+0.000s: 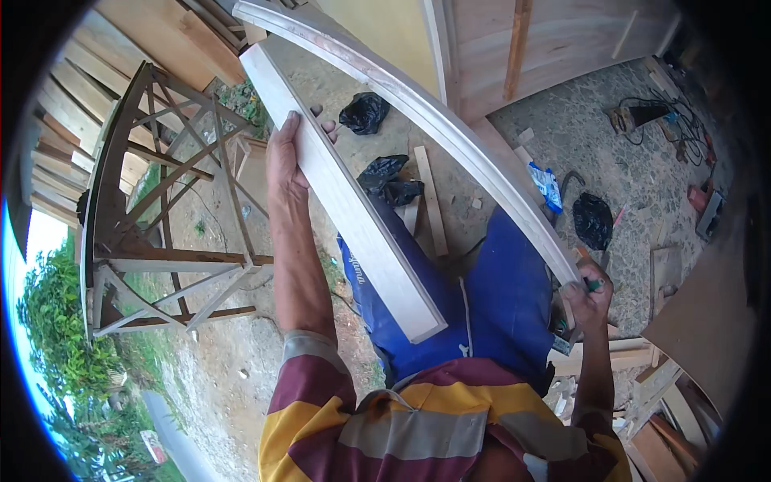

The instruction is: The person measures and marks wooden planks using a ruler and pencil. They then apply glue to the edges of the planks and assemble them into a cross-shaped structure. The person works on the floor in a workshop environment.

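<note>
I find left hand (pixel 287 157) grasping flat board (pixel 343 197); right hand (pixel 590 299), clenched round green item (pixel 594 285), touching curved strip (pixel 466 143)

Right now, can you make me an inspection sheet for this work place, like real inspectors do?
Surface: rough ground, wood scraps on it.
Job's things: pale board; longer pale strip.
Clutter: black plastic bags, blue-and-white packet.
Left hand: grips the board.
Right hand: holds the strip's near end; something green shows there, unclear what.
Cables: dark tangle at far right.
Surroundings: wooden frame, planks and green plants at left.
</note>
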Demonstrator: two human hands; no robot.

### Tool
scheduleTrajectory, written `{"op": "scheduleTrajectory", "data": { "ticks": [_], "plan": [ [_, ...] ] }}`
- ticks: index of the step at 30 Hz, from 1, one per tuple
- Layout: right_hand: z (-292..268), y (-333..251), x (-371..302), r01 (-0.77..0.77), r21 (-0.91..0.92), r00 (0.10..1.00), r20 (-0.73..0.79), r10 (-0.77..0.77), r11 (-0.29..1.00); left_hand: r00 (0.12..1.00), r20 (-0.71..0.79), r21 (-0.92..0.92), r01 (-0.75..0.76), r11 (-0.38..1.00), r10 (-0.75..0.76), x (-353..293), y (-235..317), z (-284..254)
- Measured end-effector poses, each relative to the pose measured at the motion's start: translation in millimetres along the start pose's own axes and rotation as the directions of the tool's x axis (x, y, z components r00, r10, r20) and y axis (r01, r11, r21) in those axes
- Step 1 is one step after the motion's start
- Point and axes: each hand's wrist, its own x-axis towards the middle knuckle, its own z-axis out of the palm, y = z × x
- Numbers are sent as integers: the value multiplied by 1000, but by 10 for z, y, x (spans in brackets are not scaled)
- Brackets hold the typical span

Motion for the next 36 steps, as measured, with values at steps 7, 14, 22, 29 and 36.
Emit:
{"op": "scheduleTrajectory", "data": {
  "ticks": [7, 14, 22, 29, 36],
  "plan": [
    [47, -166, 137, 194, -62, 981, 9, -194, 979, 949, 236, 439, 86, 894, -207, -154, 240, 326],
    [15, -148, 122, 113, -53, 993, -16, -114, 992, 839, 484, 660, -165, 733, -247, -346, -429, 460],
    [-34, -98, 140, 155, 41, 986, -61, -152, 987, 947, 275, 728, -317, 608, 165, -260, 290, 351],
    [287, -293, 231, 185, 274, 981, -110, -161, 944, 612, 57, 470, -713, 519, 789, -232, 972, 343],
    [452, -367, 307, 175, 330, 973, -200, -113, 928, 343, -510, 166, -860, 482, 789, -119, 872, -34]
  ]
}}
